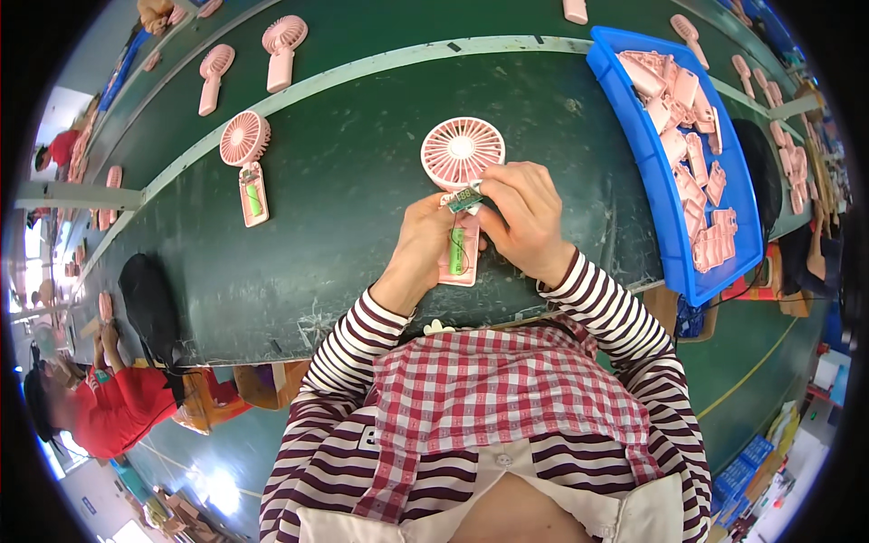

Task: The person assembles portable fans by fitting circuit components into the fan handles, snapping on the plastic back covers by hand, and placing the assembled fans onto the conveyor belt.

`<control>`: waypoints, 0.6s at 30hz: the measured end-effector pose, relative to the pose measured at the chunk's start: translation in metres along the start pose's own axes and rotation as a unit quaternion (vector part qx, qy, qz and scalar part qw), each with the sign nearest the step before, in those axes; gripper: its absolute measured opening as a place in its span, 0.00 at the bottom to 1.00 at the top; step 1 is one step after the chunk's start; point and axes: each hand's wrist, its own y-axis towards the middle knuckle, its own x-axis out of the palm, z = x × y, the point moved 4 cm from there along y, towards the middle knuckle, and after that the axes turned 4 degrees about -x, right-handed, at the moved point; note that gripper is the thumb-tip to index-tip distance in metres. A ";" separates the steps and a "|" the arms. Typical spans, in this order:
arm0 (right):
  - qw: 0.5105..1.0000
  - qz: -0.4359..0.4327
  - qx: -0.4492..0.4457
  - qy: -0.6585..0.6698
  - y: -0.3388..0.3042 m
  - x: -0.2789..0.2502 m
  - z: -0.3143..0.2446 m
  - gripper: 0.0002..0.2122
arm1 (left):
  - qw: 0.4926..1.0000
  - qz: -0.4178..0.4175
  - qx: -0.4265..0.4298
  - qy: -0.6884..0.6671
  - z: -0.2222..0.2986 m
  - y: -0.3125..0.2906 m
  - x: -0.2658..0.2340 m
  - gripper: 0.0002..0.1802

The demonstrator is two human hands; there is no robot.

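In front of me on the green bench lies a pink handheld fan (pixel 463 152), its round grille away from me and its handle open. A green battery cell (pixel 457 252) sits in the handle. Over the top of the handle, a small green circuit board (pixel 464 198) with a display is pinched between the fingers of both hands. My left hand (pixel 422 237) holds the board's left end, and my right hand (pixel 528 217) grips its right end. Thin dark wire runs beside the cell.
Another opened fan (pixel 244 138) with a green cell lies to the left. A blue tray (pixel 644 163) of pink casing parts stands at the right. Finished-looking fans (pixel 284 45) lie beyond the pale rail (pixel 398 58). A person in red (pixel 122 412) works at the far left.
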 end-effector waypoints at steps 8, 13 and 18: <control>0.996 -0.049 -0.063 -0.048 0.001 -0.006 -0.014 0.10 | 0.999 0.021 -0.016 -0.019 0.000 -0.003 0.000 0.11; 0.996 -0.068 -0.045 -0.043 -0.005 -0.007 -0.017 0.11 | 0.997 0.028 0.005 -0.077 0.002 -0.001 -0.002 0.12; 0.998 -0.043 -0.023 -0.036 -0.015 -0.002 -0.023 0.11 | 0.994 0.029 0.025 -0.099 0.005 -0.005 -0.001 0.12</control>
